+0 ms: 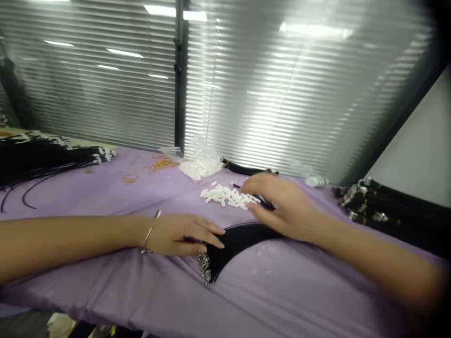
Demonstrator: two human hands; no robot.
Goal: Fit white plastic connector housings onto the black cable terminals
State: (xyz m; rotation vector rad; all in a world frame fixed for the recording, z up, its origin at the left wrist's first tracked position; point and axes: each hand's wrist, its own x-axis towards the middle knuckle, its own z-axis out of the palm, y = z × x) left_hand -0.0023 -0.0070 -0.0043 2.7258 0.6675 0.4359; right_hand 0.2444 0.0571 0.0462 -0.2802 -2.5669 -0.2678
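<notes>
My left hand (181,234) lies flat on a bundle of black cords (230,244) with silver metal tips (204,267) on the purple cloth; its fingers are stretched out over the cords. My right hand (282,206) hovers at the edge of a small heap of white plastic caps (227,196), fingers curled downward and blurred by motion, touching a black cord beside the caps. A thin bracelet circles my left wrist.
A clear bag with more white caps (199,166) sits near the window blinds. Black cord bundles lie at far left (42,157) and at right (387,206). Orange rubber bands (160,164) rest on the purple table cover (282,291).
</notes>
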